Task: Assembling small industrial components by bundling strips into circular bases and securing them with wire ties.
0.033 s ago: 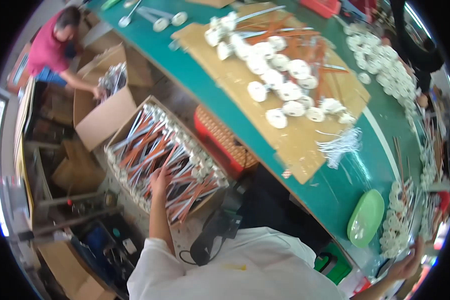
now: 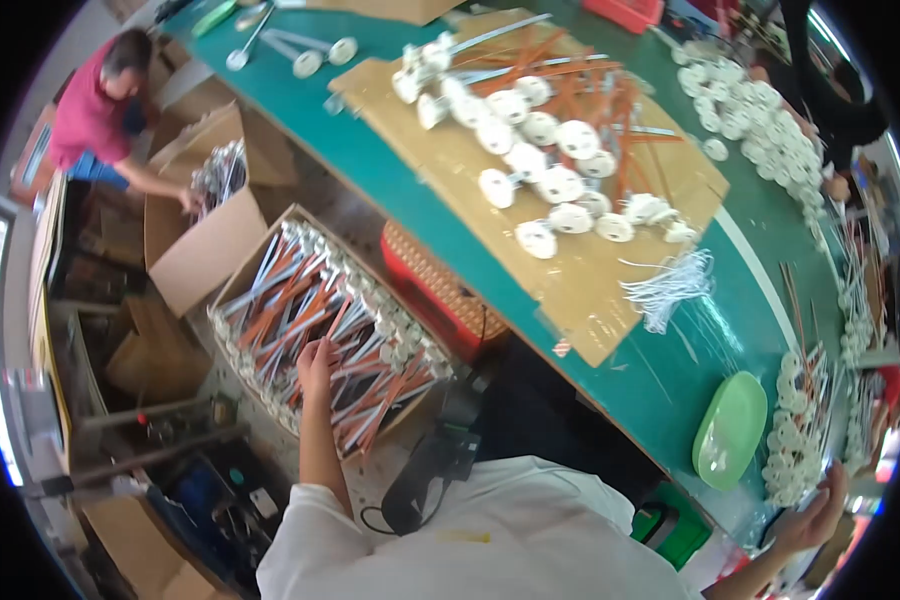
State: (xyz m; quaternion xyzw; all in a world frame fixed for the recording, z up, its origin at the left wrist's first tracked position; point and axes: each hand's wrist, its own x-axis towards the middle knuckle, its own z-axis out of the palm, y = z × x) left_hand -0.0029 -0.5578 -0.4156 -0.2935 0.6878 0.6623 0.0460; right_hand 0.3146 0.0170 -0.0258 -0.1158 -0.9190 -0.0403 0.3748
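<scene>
My left hand is over a cardboard box packed with orange and silver sticks that have white round ends. Its fingers are closed around the lower end of an orange stick, which points up and away. At the lower right, my right hand is raised near the table's edge with its fingers apart and nothing in them. Close by it lies a bundle of sticks with white discs. A green oval tray rests on the table to the left of that hand.
On the green table, a cardboard sheet bears several white-disc sticks and a bunch of white ties. More disc sticks line the far side. A red basket stands beside the box. At left, a person reaches into another carton.
The view has shifted slightly, so the table and its load sit a little further left. My left hand's fingers look drawn closer together. My right hand stays raised and open.
</scene>
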